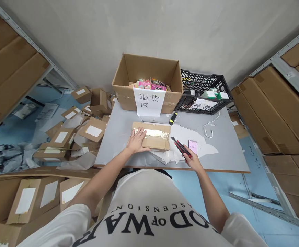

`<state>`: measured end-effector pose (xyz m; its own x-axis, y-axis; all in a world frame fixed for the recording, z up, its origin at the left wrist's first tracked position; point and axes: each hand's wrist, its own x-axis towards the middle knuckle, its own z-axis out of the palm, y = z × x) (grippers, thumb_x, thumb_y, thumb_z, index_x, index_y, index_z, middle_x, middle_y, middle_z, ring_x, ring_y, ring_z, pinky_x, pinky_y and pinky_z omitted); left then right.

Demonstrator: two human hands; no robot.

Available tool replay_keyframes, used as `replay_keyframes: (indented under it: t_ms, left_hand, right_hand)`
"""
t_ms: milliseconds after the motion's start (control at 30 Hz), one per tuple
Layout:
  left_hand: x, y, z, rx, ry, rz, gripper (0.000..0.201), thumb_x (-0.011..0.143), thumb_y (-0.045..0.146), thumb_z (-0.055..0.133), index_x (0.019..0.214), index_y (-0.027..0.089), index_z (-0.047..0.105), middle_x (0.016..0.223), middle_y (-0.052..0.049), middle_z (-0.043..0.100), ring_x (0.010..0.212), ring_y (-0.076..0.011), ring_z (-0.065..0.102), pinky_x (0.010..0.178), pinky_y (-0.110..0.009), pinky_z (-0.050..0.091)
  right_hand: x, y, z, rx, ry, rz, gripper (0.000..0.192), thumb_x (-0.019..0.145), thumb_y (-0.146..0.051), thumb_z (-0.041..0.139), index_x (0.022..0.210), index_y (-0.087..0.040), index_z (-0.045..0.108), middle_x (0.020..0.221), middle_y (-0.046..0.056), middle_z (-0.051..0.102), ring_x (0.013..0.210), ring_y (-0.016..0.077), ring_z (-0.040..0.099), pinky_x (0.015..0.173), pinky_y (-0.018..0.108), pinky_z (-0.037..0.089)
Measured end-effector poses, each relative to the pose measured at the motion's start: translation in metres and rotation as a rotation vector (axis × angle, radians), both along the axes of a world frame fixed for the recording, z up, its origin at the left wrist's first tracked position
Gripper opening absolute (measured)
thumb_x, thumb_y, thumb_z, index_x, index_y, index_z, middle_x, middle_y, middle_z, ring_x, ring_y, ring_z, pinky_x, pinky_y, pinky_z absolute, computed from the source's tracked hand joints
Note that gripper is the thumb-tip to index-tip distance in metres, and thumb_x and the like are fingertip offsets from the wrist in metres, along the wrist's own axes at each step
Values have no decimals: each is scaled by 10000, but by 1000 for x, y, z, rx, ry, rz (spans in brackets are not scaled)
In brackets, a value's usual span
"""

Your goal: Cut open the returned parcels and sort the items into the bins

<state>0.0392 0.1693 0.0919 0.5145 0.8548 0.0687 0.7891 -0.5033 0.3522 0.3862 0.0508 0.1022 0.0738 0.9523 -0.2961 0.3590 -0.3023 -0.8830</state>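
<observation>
On the table in front of me lies a small taped cardboard box (pixel 157 141) with a white label across its top. My left hand (pixel 137 140) rests on the box's left end, fingers spread and thumb toward its front edge. Clear shiny tape covers both ends of the box. In my right hand (pixel 192 160) is a red and black box cutter (pixel 181 147), its tip pointing up and left, just right of the box and apart from it. A phone (pixel 192 146) with a lit pink screen lies beside that hand.
A large open carton (pixel 125 97) with a paper sign and a black crate (pixel 203 82) stand at the table's back. A yellow-black cutter (pixel 173 118), a white cable (pixel 209 128) and torn white paper (pixel 206 148) lie on the table (pixel 231 147). Boxes are heaped on the left; shelves flank both sides.
</observation>
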Motion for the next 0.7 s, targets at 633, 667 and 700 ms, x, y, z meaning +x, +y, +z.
replay_keyframes:
  t_ms: [633,667,700]
  left_hand:
    - [-70,12,-26,-1189,-1392,589,907,803,748,71,1325,124,473,1370,-159,474,1263,-290,448,1003,-409,384]
    - [-69,10,-28,-1205,-1409,563,902,808,744,75,1315,122,485,1331,-158,516,1234,-291,480,991,-404,394]
    - [-67,8,-29,-1211,-1421,549,892,814,738,82,1306,119,496,1293,-156,552,1208,-290,506,980,-399,402]
  right_hand:
    - [-69,73,-59,-153,891,-407,254,801,-434,602,995,-296,514,939,-20,694,742,148,659,608,305,546]
    - [-70,73,-61,-157,898,-416,246,798,-423,608,985,-291,521,895,-30,694,709,141,654,599,300,547]
    - [-71,74,-63,-159,901,-422,244,794,-417,613,981,-287,526,868,-36,692,689,137,650,592,295,548]
